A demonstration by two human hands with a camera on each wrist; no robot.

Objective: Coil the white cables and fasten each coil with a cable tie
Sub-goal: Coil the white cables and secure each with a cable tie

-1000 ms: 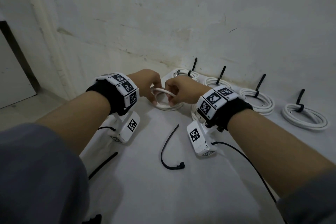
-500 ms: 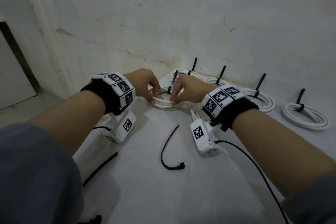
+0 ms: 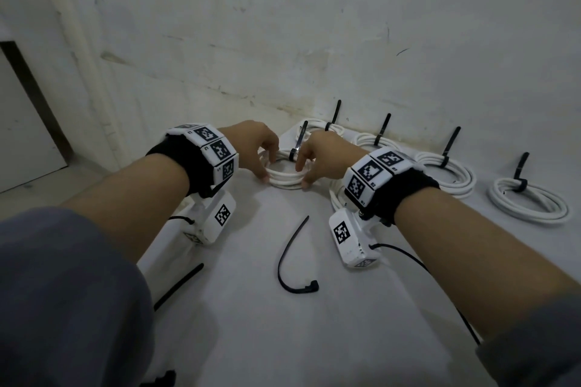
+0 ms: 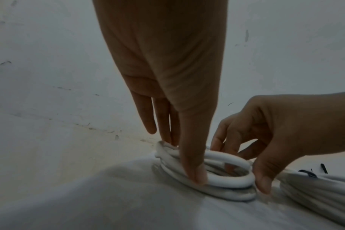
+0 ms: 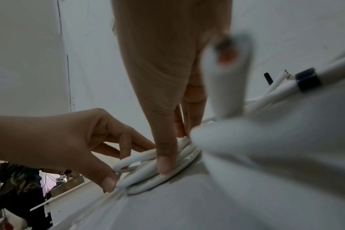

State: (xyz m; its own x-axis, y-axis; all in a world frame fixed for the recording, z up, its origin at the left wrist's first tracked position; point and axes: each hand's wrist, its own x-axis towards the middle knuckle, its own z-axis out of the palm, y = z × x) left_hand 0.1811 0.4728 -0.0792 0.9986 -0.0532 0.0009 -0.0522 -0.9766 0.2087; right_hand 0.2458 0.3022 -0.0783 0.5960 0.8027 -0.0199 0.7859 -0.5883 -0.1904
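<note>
A white cable coil (image 3: pixel 284 178) lies on the white table (image 3: pixel 314 339) near the wall, with a black cable tie (image 3: pixel 298 143) standing up from its far side. My left hand (image 3: pixel 267 166) pinches the coil's left part, thumb on the near rim and fingers on the far rim. My right hand (image 3: pixel 303 174) pinches the right part the same way. In the left wrist view the coil (image 4: pixel 226 179) rests flat under both thumbs. The right wrist view shows my thumb pressing on the coil (image 5: pixel 140 174).
Several tied coils lie along the wall to the right, the nearest (image 3: pixel 446 173) and the farthest (image 3: pixel 528 201). A loose black tie (image 3: pixel 292 261) lies curved mid-table; another tie (image 3: pixel 179 286) hangs over the table's left edge. A coil (image 3: pixel 334 198) sits under my right wrist.
Both hands lowered the coil from the air onto the table and moved it slightly toward the wall. The tie on the coil now stands up in plain view.
</note>
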